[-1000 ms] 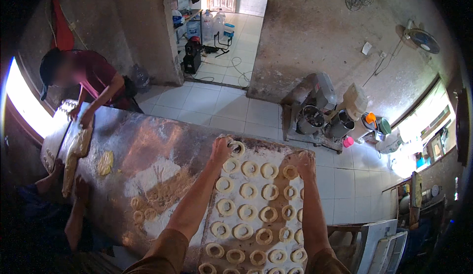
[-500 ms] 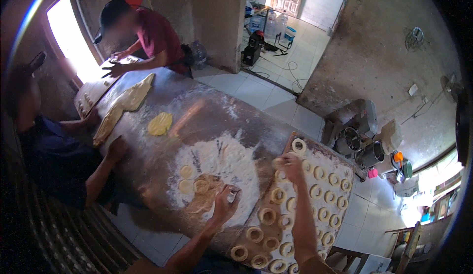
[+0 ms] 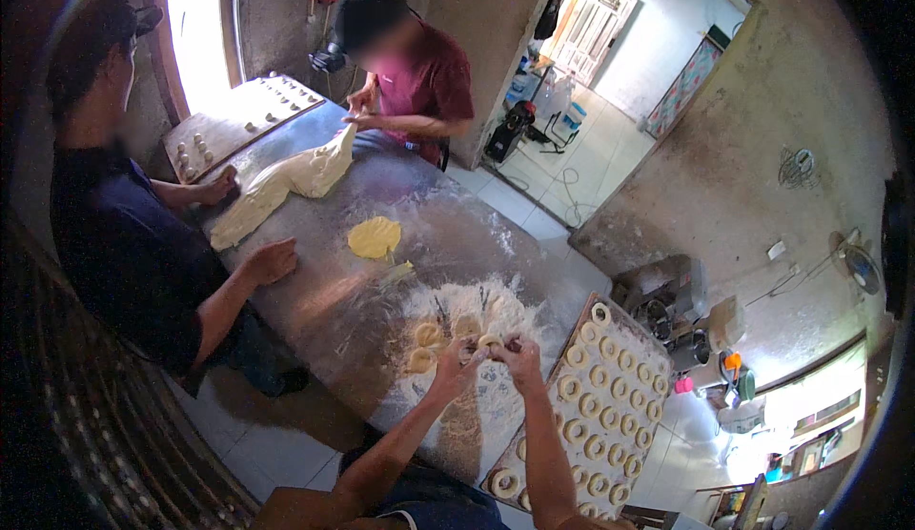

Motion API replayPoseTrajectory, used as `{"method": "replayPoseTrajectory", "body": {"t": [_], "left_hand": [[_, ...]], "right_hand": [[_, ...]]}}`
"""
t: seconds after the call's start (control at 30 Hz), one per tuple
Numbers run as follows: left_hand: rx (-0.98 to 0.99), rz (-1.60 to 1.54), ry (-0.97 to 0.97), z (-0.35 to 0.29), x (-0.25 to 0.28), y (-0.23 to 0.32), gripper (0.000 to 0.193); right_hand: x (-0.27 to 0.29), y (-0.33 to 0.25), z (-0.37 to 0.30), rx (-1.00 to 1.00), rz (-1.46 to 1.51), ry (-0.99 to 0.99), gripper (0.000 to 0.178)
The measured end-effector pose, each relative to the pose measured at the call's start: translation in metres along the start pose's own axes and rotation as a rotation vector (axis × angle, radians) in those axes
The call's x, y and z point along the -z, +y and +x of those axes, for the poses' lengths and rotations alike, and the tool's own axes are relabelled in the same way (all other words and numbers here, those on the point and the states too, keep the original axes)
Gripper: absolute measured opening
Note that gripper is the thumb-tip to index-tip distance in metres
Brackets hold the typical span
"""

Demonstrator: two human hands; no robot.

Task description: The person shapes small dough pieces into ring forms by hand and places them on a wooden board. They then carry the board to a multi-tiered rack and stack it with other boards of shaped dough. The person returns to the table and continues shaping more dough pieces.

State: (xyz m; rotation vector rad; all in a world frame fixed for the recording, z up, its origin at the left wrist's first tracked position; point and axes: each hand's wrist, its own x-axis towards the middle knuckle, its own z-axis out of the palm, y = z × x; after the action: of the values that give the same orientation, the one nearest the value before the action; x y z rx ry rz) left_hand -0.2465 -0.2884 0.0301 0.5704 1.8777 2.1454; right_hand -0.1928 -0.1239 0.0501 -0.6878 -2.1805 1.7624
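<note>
Over the floured patch [image 3: 496, 392] of the worktable, my left hand [image 3: 459, 370] and my right hand [image 3: 519, 363] are close together. A small pale dough ring [image 3: 490, 341] is between their fingertips, and both hands are closed on it. Flat dough rounds [image 3: 420, 359] lie in the flour just left of my left hand. Right of my right forearm, a board [image 3: 588, 313] carries rows of several dough rings [image 3: 569, 387]. My fingers partly hide the held ring.
Across the table [image 3: 324, 292], a person in a maroon shirt [image 3: 429, 72] grips one end of a long dough sheet [image 3: 295, 182]. At left stands a person in dark clothes [image 3: 133, 244]. Yellow dough [image 3: 375, 237] lies mid-table. A board with small dough balls [image 3: 272, 101] is at the far end.
My right hand has moved left from the board of rings to meet my left hand over the flour. The maroon-shirted person now lifts the dough sheet's end. The view has shifted.
</note>
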Motion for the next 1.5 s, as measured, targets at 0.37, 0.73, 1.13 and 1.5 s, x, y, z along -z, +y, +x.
{"method": "replayPoseTrajectory", "body": {"t": [0.37,0.73,1.13,1.5], "left_hand": [[0.178,-0.057,-0.116,0.008,0.055,0.059,0.027],[0.191,-0.706,-0.369,0.027,0.094,0.037,0.036],[0.137,-0.243,0.04,0.032,0.029,-0.012,0.038],[0.622,-0.833,0.147,0.005,-0.06,0.006,0.034]], "right_hand": [[-0.078,-0.073,-0.038,0.227,-0.141,0.107,0.035],[-0.104,-0.09,-0.035,-0.052,0.611,-0.014,0.039],[-0.091,-0.028,-0.022,-0.059,-0.041,0.178,0.058],[-0.025,-0.029,-0.058,-0.05,0.329,0.389,0.066]]}}
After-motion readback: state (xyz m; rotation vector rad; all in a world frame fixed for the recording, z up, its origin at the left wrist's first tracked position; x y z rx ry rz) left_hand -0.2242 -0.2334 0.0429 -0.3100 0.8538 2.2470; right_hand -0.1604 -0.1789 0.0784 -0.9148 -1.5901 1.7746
